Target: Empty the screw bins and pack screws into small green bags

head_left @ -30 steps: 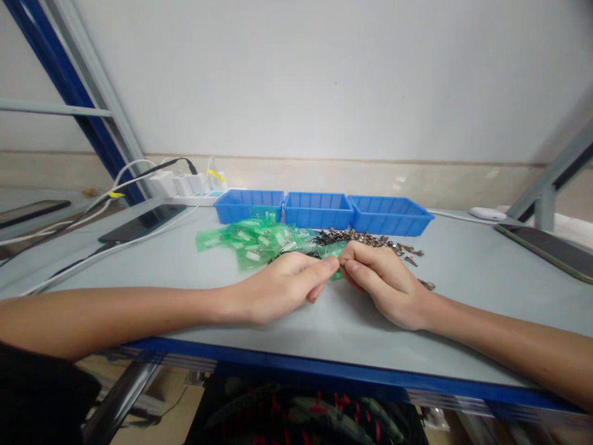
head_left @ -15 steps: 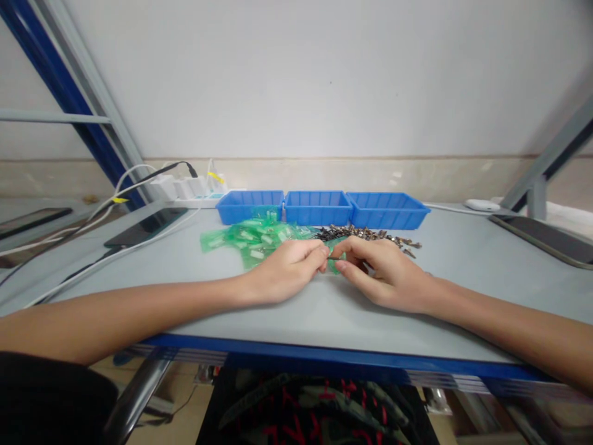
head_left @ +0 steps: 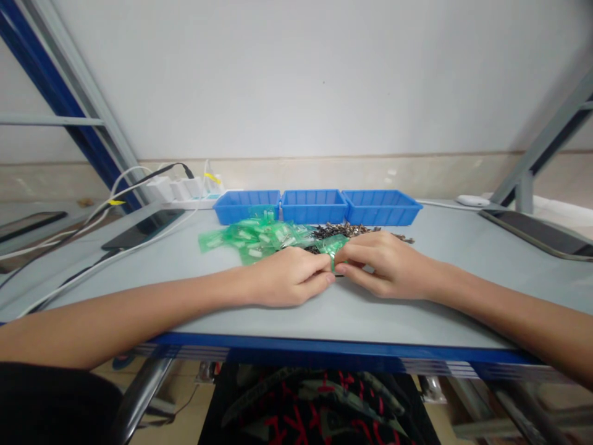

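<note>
My left hand (head_left: 296, 277) is low over the table, thumb and fingers pressed together; what lies in its grip is hidden. Facing it, my right hand (head_left: 386, 266) is closed in a pinch, its fingertips nearly meeting the left ones. A thin dark piece (head_left: 340, 275) shows at the fingertips, mostly covered. Just behind the hands is a heap of small green plastic bags (head_left: 259, 238) with whitish pieces inside. Beside that heap, a pile of small dark and brassy metal parts (head_left: 338, 230) spreads to the right, partly behind my right hand.
Three blue bins (head_left: 312, 207) stand in a row along the back of the grey table (head_left: 287, 321). At left are a phone (head_left: 143, 228), cables and a power strip (head_left: 194, 201) with white plugs. A dark flat device (head_left: 540, 235) and a small white case (head_left: 472, 201) lie at right.
My fingertips have come down nearer the tabletop, and the left fingers now point more to the right. The thin dark piece between the hands is more covered. The view has shifted slightly.
</note>
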`<act>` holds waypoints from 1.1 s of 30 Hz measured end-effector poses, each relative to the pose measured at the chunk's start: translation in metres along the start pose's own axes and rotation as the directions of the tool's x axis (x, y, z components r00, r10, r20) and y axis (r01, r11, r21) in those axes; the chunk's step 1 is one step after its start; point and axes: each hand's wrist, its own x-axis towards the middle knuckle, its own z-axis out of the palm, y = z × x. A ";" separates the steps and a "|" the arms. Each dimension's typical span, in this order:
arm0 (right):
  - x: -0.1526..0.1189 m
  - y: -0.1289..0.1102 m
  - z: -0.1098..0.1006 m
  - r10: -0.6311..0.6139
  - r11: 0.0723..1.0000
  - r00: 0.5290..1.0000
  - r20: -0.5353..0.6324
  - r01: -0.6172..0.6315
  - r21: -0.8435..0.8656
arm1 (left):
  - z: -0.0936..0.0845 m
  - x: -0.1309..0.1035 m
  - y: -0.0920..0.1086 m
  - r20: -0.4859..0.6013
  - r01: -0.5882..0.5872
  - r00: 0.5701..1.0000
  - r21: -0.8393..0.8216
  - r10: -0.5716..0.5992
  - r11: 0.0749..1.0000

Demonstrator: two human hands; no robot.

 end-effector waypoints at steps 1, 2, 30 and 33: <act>0.000 -0.001 -0.001 -0.008 1.000 1.000 0.014 0.008 0.012 | 0.000 0.000 0.000 -0.003 0.005 1.000 0.014 -0.005 1.000; 0.000 -0.002 -0.001 -0.018 1.000 0.999 0.029 0.017 0.023 | 0.000 0.000 0.000 -0.004 0.014 1.000 0.024 -0.014 1.000; -0.003 -0.002 -0.004 -0.031 0.997 0.998 0.053 0.035 -0.075 | -0.005 0.000 -0.001 0.079 -0.041 0.996 -0.001 0.041 0.999; -0.003 -0.002 -0.003 -0.055 0.996 0.998 0.022 0.057 -0.074 | -0.005 0.000 -0.001 0.080 -0.044 0.996 -0.001 0.044 0.999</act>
